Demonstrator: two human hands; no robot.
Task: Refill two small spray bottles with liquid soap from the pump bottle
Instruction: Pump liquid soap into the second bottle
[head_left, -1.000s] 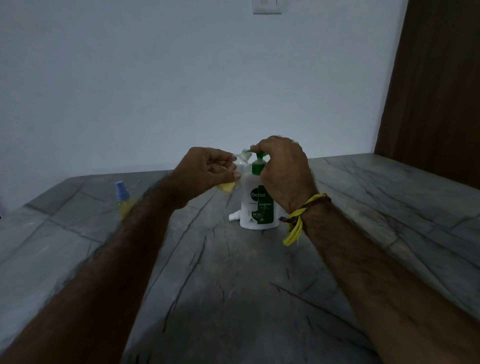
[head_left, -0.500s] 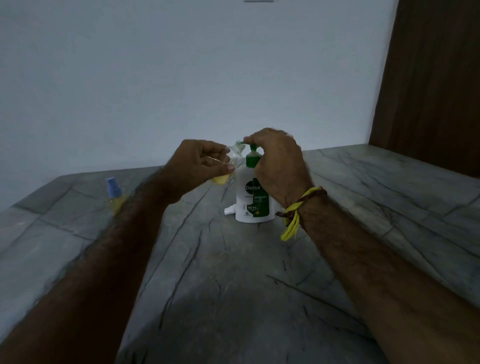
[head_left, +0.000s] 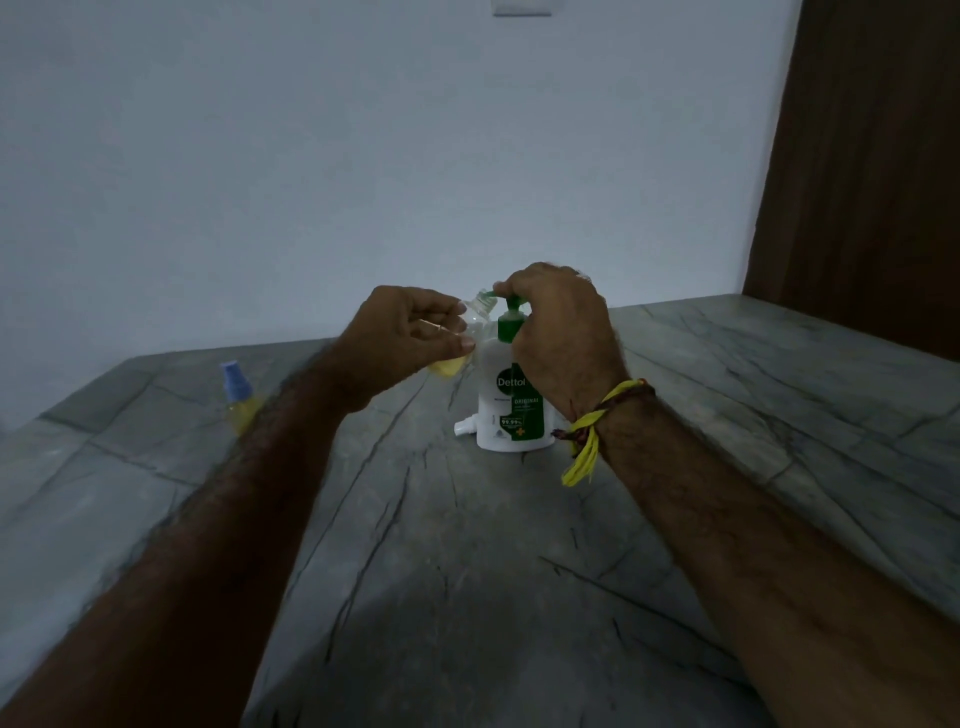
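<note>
While the left hand (head_left: 410, 338) pinches the tilted open bottle (head_left: 470, 332) at the nozzle and right fingers (head_left: 524, 286) press the pump (head_left: 511, 317) (second bottle (head_left: 236, 395) waits on the bench (head_left: 727, 395)), misalignment could spill soap.

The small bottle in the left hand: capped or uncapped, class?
Uncapped. The small bottle shows a bare threaded neck, tilted toward the pump bottle nozzle.

Dim, bluish light; soft blur and bowed edges throughout.
</note>
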